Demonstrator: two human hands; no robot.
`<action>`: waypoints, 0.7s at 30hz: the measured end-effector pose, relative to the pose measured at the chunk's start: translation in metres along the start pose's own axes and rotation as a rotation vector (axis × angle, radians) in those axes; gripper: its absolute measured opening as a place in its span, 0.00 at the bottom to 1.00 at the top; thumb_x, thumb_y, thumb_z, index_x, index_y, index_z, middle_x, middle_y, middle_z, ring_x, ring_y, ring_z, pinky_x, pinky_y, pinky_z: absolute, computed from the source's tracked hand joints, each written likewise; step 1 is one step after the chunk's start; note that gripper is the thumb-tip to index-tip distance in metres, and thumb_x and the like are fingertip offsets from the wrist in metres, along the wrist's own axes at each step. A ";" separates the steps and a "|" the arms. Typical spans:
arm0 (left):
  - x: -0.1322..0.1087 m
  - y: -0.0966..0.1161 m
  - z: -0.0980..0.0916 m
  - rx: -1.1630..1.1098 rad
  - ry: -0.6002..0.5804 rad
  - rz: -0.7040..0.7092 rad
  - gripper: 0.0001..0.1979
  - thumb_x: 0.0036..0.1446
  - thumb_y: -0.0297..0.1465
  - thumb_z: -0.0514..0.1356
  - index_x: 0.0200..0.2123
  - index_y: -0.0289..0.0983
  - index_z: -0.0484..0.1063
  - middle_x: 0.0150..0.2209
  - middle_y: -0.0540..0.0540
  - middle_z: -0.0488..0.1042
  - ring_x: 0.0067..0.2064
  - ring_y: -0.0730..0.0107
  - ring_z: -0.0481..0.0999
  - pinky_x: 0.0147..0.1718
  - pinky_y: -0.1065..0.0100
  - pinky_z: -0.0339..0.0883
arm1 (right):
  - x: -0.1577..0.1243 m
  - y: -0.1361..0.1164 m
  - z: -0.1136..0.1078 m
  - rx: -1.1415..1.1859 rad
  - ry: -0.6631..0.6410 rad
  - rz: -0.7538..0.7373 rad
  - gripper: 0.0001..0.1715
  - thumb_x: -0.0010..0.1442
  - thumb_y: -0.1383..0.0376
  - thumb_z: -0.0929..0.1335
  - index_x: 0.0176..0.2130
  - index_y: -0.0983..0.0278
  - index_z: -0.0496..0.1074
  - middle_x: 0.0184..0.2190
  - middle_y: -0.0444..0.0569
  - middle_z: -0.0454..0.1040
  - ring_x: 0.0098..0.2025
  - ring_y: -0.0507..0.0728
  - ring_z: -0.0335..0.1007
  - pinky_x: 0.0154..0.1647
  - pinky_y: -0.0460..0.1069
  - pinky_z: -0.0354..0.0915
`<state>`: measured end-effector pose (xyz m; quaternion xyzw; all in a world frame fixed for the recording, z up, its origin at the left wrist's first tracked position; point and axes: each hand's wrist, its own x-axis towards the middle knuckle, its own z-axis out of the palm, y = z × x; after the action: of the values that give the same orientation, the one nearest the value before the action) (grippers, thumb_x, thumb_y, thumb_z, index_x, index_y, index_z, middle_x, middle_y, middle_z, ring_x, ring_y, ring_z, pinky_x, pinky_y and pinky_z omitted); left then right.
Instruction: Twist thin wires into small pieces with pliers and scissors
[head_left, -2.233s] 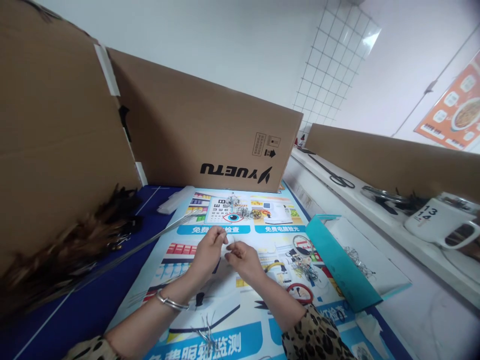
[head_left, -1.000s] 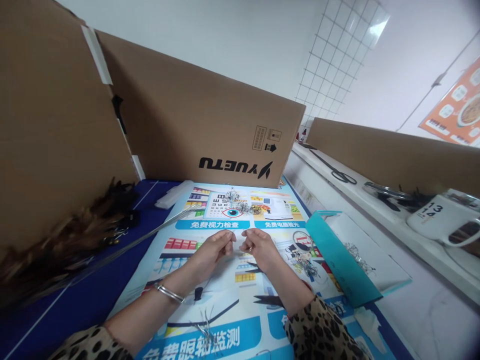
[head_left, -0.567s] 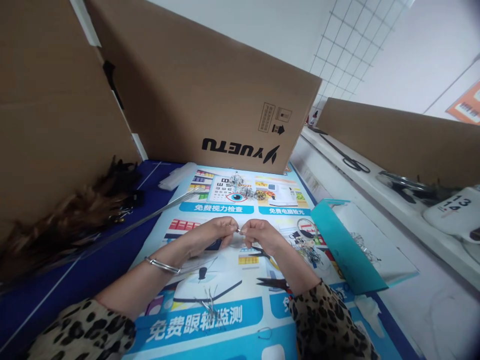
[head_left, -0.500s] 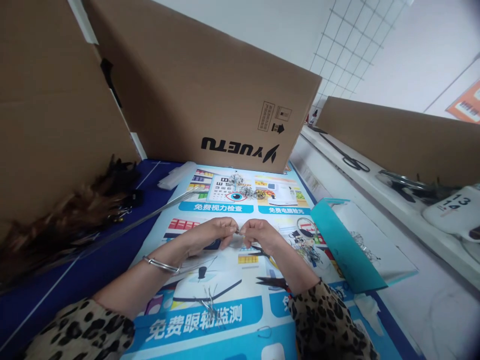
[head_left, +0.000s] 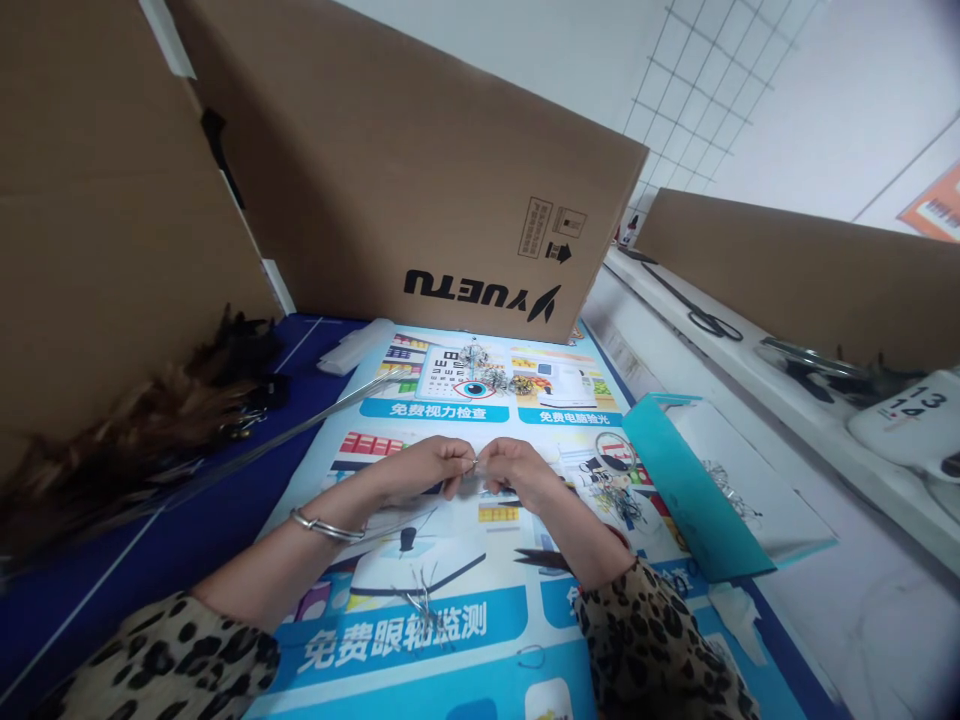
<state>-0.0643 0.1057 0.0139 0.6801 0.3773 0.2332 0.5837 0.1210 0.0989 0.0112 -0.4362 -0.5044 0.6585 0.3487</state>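
Observation:
Above the middle of the printed poster, my left hand (head_left: 433, 467) and my right hand (head_left: 517, 472) meet fingertip to fingertip. Both are closed in a pinch on a small, thin piece of wire (head_left: 475, 462), mostly hidden by the fingers. Below my right wrist lie dark scissors (head_left: 544, 559), their handles hidden under the forearm. Several cut wire pieces (head_left: 424, 600) are spread on the poster in front of me. A tangle of wire bits (head_left: 622, 500) rests right of my right hand, and small wire shapes (head_left: 491, 378) lie beyond both hands.
A cardboard panel (head_left: 360, 190) stands behind the poster. On the right, an open teal box (head_left: 697, 500) holds wire shapes; a white ledge carries another pair of scissors (head_left: 712, 325) and a white mug (head_left: 907, 420). Long wires (head_left: 322, 418) and brown feathers (head_left: 142, 430) lie on the left.
My hands stay together in the same place, with a slight shift of the fingers. A dark pointed tool tip beside my right hand is no longer visible. The view has moved slightly.

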 end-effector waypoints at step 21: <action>0.001 -0.002 0.007 -0.074 -0.075 0.000 0.13 0.54 0.38 0.54 0.25 0.36 0.70 0.19 0.50 0.71 0.21 0.73 0.61 0.25 0.71 0.53 | 0.005 0.003 -0.011 -0.080 -0.016 -0.064 0.10 0.47 0.66 0.68 0.33 0.65 0.67 0.13 0.38 0.65 0.16 0.48 0.58 0.18 0.43 0.51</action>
<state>-0.0590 0.1020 0.0103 0.6663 0.3462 0.2213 0.6222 0.1291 0.1066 0.0057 -0.4283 -0.5468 0.6298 0.3477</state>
